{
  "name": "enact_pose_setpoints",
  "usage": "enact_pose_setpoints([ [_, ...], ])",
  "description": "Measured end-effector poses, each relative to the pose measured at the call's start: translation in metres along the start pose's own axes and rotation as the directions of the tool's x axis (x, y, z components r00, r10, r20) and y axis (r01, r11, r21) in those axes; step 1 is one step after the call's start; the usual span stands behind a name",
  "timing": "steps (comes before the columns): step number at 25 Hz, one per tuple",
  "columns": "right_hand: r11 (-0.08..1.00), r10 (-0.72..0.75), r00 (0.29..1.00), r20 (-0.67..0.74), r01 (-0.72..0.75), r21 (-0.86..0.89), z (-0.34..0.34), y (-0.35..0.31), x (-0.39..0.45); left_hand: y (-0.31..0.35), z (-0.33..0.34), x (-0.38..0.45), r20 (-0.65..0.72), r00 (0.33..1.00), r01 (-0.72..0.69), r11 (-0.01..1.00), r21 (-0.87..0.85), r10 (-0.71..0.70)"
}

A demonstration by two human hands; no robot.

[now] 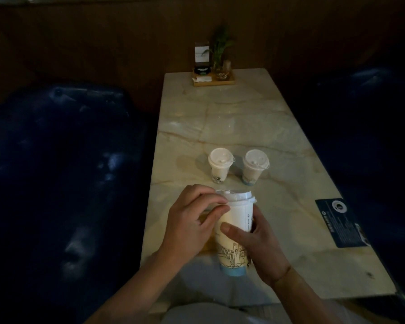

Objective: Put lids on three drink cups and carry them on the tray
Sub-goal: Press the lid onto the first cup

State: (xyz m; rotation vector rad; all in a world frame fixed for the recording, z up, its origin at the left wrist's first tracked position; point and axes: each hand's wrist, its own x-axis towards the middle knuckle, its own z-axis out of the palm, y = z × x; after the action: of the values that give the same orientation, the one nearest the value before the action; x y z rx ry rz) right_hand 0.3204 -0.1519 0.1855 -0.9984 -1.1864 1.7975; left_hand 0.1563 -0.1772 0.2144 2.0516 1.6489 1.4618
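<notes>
A tall white paper cup with a line drawing and a blue base stands near the front of the marble table. My right hand grips its side, thumb across the front. My left hand pinches the white lid at the cup's rim; the lid sits tilted on the rim. Farther back stand two smaller clear cups with white lids on them, one on the left and one on the right.
A dark card lies flat near the table's right edge. At the far end a wooden tray holds a sign stand, a plant in a glass and small items. Dark padded seats flank the table on both sides.
</notes>
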Motion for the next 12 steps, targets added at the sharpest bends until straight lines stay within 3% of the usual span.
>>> enact_pose_setpoints([
  [3, 1.0, -0.005, 1.0, 0.025, 0.005, -0.009, -0.003, -0.003, 0.0, 0.001, -0.002, 0.0, 0.028, 1.0, 0.006, 1.0, -0.013, -0.006],
  [9, 0.999, 0.014, 0.999, 0.037, -0.013, -0.038, -0.005, -0.003, -0.001, -0.001, -0.012, 0.005, 0.159, 0.96, 0.26, 0.944, -0.203, -0.23],
  [12, 0.998, 0.025, 0.999, 0.033, -0.023, -0.056, -0.006, -0.001, -0.002, -0.005, -0.016, 0.006, 0.256, 0.944, 0.255, 0.952, -0.169, -0.207],
])
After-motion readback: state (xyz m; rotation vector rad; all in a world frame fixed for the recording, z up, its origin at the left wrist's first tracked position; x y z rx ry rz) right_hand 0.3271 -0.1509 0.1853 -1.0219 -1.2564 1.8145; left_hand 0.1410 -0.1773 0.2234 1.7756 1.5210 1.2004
